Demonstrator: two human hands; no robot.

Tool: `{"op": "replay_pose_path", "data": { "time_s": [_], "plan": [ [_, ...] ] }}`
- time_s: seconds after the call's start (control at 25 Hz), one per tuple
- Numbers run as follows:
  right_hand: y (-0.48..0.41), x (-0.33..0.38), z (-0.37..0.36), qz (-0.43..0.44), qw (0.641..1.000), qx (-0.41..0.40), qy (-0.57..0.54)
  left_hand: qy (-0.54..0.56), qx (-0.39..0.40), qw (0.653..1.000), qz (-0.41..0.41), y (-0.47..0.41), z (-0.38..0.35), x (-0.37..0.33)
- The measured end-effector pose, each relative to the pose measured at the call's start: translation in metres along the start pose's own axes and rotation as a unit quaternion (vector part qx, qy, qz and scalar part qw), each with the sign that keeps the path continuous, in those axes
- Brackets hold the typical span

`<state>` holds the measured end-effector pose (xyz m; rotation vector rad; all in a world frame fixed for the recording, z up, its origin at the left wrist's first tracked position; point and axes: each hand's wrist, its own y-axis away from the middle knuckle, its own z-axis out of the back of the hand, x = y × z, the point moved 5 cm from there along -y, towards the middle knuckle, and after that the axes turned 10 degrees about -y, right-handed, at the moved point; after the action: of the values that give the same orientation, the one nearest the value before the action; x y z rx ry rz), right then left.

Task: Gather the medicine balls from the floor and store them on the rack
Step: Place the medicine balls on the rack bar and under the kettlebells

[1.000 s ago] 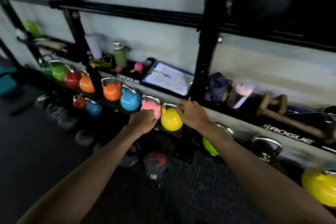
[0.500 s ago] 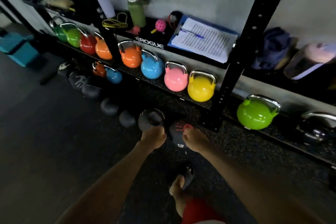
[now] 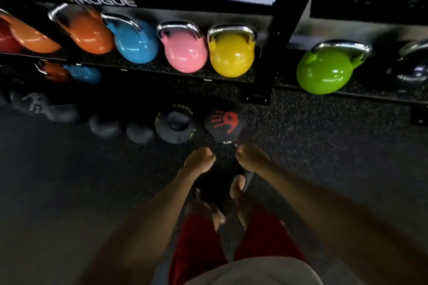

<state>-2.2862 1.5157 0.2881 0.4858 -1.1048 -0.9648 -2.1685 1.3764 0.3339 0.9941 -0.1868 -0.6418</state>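
The black medicine ball with a red handprint (image 3: 224, 122) is seen on the dark speckled floor (image 3: 324, 146) just before the black steel rack (image 3: 275, 41), and the left hand (image 3: 200, 159) and right hand (image 3: 252, 157) are held curled, empty, slightly farther out, presumably to flank it.

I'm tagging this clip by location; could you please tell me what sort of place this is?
Most likely a gym's weight area: the yellow kettlebell and bright neighbours sit on a black rack marked ROGUE, and the handprint medicine ball lies on speckled rubber floor.
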Motion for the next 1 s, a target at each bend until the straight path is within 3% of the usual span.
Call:
{"op": "replay_pose_path", "data": {
  "time_s": [0.24,0.52,0.76,0.88,1.0],
  "plan": [
    [-0.077,-0.056,-0.040,-0.076,0.995,-0.005,-0.062,0.072,0.054,0.995,0.031,-0.103,-0.044,0.034],
    [-0.224,-0.132,-0.084,-0.140,0.984,-0.042,-0.103,0.196,0.112,0.967,0.120,-0.261,-0.101,0.080],
    [-0.337,-0.157,-0.092,-0.180,0.932,-0.175,-0.260,0.332,0.086,0.924,0.171,-0.391,-0.113,0.087],
    [-0.390,-0.145,-0.073,-0.179,0.906,-0.257,-0.284,0.413,0.053,0.886,0.207,-0.442,-0.110,0.094],
    [-0.442,-0.128,-0.061,-0.183,0.895,-0.278,-0.299,0.426,0.046,0.872,0.238,-0.481,-0.104,0.103]
  ]
}}
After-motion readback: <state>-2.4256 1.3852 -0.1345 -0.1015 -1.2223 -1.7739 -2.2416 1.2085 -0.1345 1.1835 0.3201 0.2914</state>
